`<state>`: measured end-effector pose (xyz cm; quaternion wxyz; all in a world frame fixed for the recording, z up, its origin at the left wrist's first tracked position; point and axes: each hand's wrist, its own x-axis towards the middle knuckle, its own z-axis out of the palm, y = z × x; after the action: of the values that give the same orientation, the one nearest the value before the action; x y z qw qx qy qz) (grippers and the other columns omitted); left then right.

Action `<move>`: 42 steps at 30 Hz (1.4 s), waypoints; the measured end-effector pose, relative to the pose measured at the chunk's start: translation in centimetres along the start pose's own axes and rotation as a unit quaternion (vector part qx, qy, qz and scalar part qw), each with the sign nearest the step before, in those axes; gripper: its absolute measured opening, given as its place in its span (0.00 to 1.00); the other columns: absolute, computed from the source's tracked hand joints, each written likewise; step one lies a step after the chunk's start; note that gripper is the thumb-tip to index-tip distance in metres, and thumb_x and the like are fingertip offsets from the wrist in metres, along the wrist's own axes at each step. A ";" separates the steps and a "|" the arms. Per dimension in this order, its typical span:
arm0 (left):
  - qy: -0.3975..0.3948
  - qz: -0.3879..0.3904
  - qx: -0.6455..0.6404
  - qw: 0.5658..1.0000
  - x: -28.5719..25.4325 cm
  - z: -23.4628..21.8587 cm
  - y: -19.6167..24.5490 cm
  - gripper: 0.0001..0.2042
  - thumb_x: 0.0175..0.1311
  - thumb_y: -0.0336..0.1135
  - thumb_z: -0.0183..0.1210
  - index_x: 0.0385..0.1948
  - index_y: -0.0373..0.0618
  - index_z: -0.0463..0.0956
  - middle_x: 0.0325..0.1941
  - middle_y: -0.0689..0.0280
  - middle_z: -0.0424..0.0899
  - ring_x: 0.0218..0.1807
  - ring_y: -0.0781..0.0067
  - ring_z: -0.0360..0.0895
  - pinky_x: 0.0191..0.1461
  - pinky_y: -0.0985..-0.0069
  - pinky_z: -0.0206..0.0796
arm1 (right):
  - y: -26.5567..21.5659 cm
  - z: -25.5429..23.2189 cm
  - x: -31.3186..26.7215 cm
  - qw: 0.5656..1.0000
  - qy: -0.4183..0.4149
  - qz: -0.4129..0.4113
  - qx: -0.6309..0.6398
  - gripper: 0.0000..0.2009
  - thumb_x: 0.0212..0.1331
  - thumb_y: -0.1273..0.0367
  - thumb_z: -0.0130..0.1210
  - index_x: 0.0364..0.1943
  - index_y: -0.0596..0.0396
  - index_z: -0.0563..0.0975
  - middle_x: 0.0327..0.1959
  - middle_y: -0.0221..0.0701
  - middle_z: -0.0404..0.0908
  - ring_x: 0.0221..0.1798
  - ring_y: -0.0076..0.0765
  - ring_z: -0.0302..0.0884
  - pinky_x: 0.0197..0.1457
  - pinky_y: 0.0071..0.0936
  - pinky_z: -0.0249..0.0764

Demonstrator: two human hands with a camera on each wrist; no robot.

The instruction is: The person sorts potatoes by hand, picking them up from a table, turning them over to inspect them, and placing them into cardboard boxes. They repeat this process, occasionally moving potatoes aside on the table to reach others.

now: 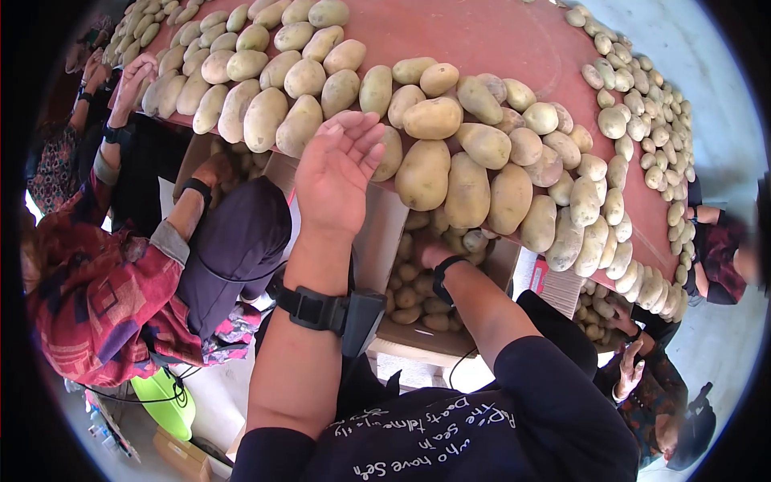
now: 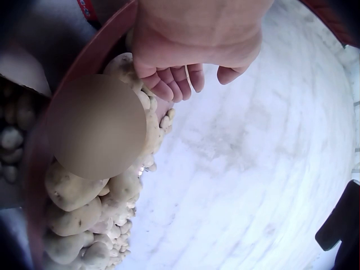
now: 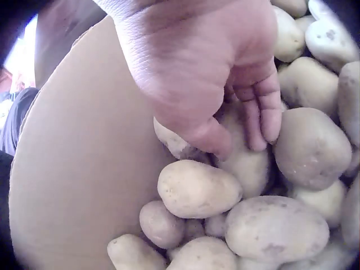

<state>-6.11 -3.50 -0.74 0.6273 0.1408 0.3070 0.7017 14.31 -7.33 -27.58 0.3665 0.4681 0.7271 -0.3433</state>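
My left hand [image 1: 336, 181] is palm up, with loosely bent fingers and nothing in them, beside the row of potatoes [image 1: 423, 175] along the table edge. The left wrist view shows this hand [image 2: 197, 36] from the wrist side, its fingertips near the potatoes [image 2: 74, 216]. Down in a cardboard box [image 1: 424, 341] below the table edge is my right hand [image 1: 435, 254]. Seen in the right wrist view, the right hand [image 3: 197, 67] grips a potato [image 3: 246, 166] with thumb and fingers, among other loose potatoes [image 3: 277, 229]. The palm hides part of the gripped potato.
The red table [image 1: 514, 44] carries more potatoes [image 1: 654, 132] along its far side. People sit at both sides; a patterned sleeve [image 1: 104, 301] is close on the left, and a person's hand [image 1: 630, 369] shows at right. Another box [image 1: 193, 157] of potatoes stands at left.
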 end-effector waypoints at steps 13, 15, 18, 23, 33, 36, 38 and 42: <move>0.001 -0.001 -0.010 1.000 -0.3 0.0 0.4 0.18 0.68 0.39 0.46 0.50 0.35 0.72 0.55 0.53 0.78 0.56 0.61 0.76 0.59 0.67 0.69 | 0.3 1.5 0.3 0.992 0.120 -0.009 -0.041 0.27 0.47 0.62 0.65 0.54 0.53 0.75 0.57 0.41 0.77 0.60 0.44 0.75 0.60 0.38 0.73; 0.007 0.002 -0.007 1.000 -0.5 0.1 0.6 0.18 0.67 0.39 0.46 0.50 0.35 0.72 0.54 0.53 0.78 0.56 0.61 0.76 0.59 0.67 0.69 | 0.8 1.5 0.0 0.993 0.114 -0.025 0.001 0.29 0.45 0.62 0.66 0.56 0.53 0.73 0.58 0.42 0.75 0.60 0.47 0.74 0.61 0.39 0.73; 0.014 0.004 -0.004 1.000 -0.7 0.1 1.0 0.17 0.67 0.39 0.46 0.50 0.35 0.72 0.54 0.54 0.78 0.56 0.61 0.76 0.59 0.67 0.69 | 0.6 0.7 -1.3 0.994 0.100 -0.032 0.037 0.29 0.48 0.64 0.63 0.58 0.50 0.71 0.60 0.43 0.72 0.60 0.48 0.73 0.61 0.40 0.72; 0.016 0.007 -0.029 0.999 -0.7 0.1 1.4 0.17 0.67 0.38 0.47 0.50 0.35 0.71 0.53 0.54 0.78 0.55 0.61 0.76 0.59 0.67 0.69 | 0.5 0.8 -6.4 0.969 0.237 0.011 0.069 0.26 0.47 0.68 0.64 0.55 0.47 0.72 0.54 0.41 0.74 0.56 0.50 0.73 0.59 0.41 0.72; -0.064 -0.013 -0.050 0.997 -1.2 2.3 -0.1 0.16 0.68 0.39 0.47 0.52 0.41 0.69 0.56 0.57 0.75 0.57 0.64 0.73 0.58 0.68 0.67 | 0.8 -10.0 -24.1 0.871 0.151 -0.218 0.413 0.31 0.33 0.71 0.74 0.46 0.51 0.71 0.45 0.31 0.75 0.49 0.35 0.74 0.54 0.29 0.70; -0.172 -0.027 -0.048 0.984 -1.8 4.9 -1.6 0.16 0.68 0.40 0.48 0.53 0.42 0.68 0.58 0.58 0.75 0.57 0.64 0.73 0.59 0.67 0.67 | 1.4 -12.0 -29.8 0.782 0.184 -0.306 0.511 0.32 0.32 0.75 0.74 0.48 0.49 0.71 0.48 0.29 0.74 0.55 0.33 0.70 0.59 0.29 0.67; -0.259 -0.060 -0.044 0.963 -2.4 6.1 -3.1 0.18 0.67 0.40 0.50 0.56 0.43 0.68 0.61 0.59 0.73 0.61 0.63 0.71 0.62 0.64 0.65 | 2.8 -12.0 -31.7 0.723 0.237 -0.364 0.538 0.33 0.30 0.77 0.75 0.48 0.48 0.71 0.51 0.29 0.72 0.58 0.31 0.68 0.62 0.29 0.65; -0.388 -0.139 0.038 0.910 -4.2 8.1 -5.6 0.23 0.65 0.41 0.53 0.60 0.41 0.65 0.63 0.57 0.70 0.64 0.62 0.68 0.65 0.62 0.63 | 5.8 -11.6 -33.8 0.643 0.341 -0.426 0.538 0.34 0.30 0.82 0.71 0.48 0.46 0.71 0.57 0.30 0.69 0.61 0.31 0.65 0.64 0.31 0.65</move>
<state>3.76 -5.35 2.90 0.7825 0.3812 0.0820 0.4854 27.17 -10.20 6.15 -0.4104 0.3056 0.6071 -0.6079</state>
